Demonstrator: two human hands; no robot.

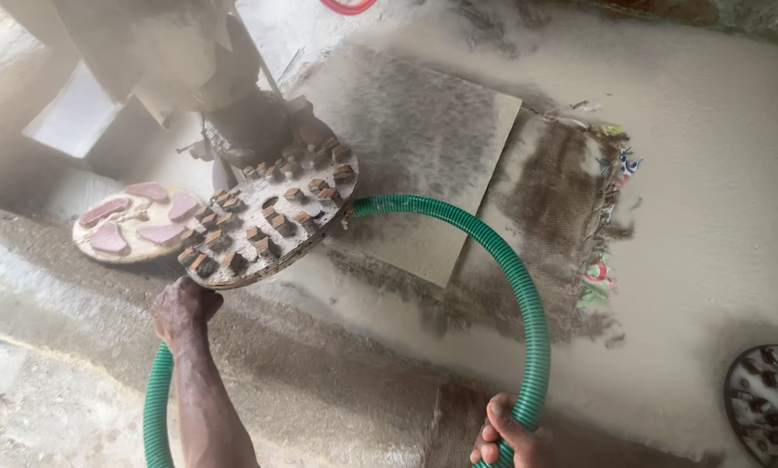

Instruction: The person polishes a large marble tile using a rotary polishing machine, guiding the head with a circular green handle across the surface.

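Observation:
A round grinding disc point(272, 212) studded with several small brown blocks is tilted up on a dusty machine point(233, 95). My left hand point(182, 310) reaches up to the disc's lower edge and touches or grips its rim. A green ribbed hose point(527, 295) curves from the disc's right side down across the wet floor. My right hand point(503, 438) at the bottom is closed around this hose. Another stretch of the green hose point(155, 407) runs behind my left forearm.
A second round disc point(133, 227) with pink pads lies flat to the left. A dark studded disc point(766, 403) lies at the bottom right. Muddy slurry covers the floor; a square slab point(423, 147) and a worn printed mat point(571, 208) lie beyond the hose.

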